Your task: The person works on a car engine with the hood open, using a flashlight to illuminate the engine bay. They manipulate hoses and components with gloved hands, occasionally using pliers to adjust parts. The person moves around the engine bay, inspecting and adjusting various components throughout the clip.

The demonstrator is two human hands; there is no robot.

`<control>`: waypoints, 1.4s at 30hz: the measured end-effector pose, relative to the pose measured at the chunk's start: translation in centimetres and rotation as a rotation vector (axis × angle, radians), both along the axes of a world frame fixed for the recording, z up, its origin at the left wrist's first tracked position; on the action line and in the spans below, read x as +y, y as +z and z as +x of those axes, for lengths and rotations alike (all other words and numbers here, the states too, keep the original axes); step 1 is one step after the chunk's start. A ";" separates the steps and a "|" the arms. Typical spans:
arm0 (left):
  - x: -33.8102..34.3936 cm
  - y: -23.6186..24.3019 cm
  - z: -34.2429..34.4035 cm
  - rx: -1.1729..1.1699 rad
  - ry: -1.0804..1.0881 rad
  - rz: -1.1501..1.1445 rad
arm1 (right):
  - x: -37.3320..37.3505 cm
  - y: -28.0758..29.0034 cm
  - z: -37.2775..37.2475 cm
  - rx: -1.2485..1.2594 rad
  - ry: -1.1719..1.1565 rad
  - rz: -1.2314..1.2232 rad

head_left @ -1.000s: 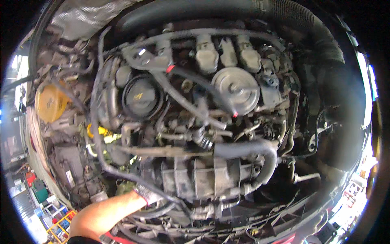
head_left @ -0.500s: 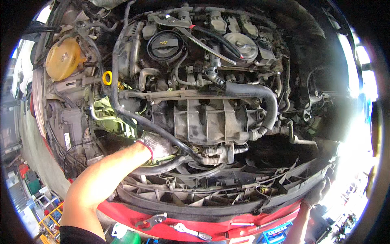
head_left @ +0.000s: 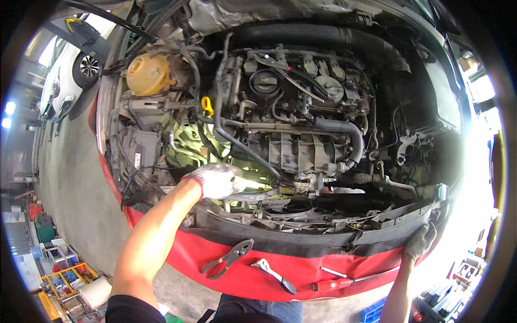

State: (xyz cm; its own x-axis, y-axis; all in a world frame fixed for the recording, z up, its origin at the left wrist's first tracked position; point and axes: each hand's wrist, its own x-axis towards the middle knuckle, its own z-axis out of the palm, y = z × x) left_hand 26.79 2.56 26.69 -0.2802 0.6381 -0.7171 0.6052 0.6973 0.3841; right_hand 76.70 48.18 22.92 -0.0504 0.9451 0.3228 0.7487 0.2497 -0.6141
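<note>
The gloved left grip (head_left: 218, 181), too blurred to tell how far it closes or whether it holds anything, lies just nearside of the black hose (head_left: 237, 142), while the right grip (head_left: 421, 242), its closure likewise unclear, rests by the black front trim's (head_left: 307, 246) right end.

The round amber plastic reservoir (head_left: 147, 74) is at your upper left. Beyond it, to its left, you have a white car (head_left: 67, 91) parked on the grey concrete floor (head_left: 75, 156). To the reservoir's right is a round black cap with a yellow symbol (head_left: 258, 82). Well nearer you than the reservoir and to its right lie grey-jawed pliers (head_left: 235, 253), a silver ratchet with a dark handle (head_left: 274, 274) and a red-handled screwdriver (head_left: 326, 285). Nearer you and left of the reservoir stand a green box (head_left: 45, 231) and a yellow-framed rack (head_left: 68, 277).
</note>
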 end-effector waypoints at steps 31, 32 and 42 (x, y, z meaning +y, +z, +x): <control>-9.0 1.0 9.0 0.824 0.348 0.576 | 1.3 -0.8 0.5 -0.039 0.008 0.027; -9.0 0.9 9.1 0.823 0.343 0.569 | 1.3 -0.8 0.6 -0.029 0.003 0.013; -9.3 0.2 9.0 0.835 0.374 0.539 | 1.6 -0.6 0.5 -0.039 0.033 0.025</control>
State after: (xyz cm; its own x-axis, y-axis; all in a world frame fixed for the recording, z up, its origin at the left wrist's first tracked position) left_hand 35.81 -6.75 26.85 -0.7975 0.5856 0.1452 0.6018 0.7553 0.2594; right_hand 77.20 49.81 22.35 -0.0946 0.9342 0.3439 0.7626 0.2901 -0.5781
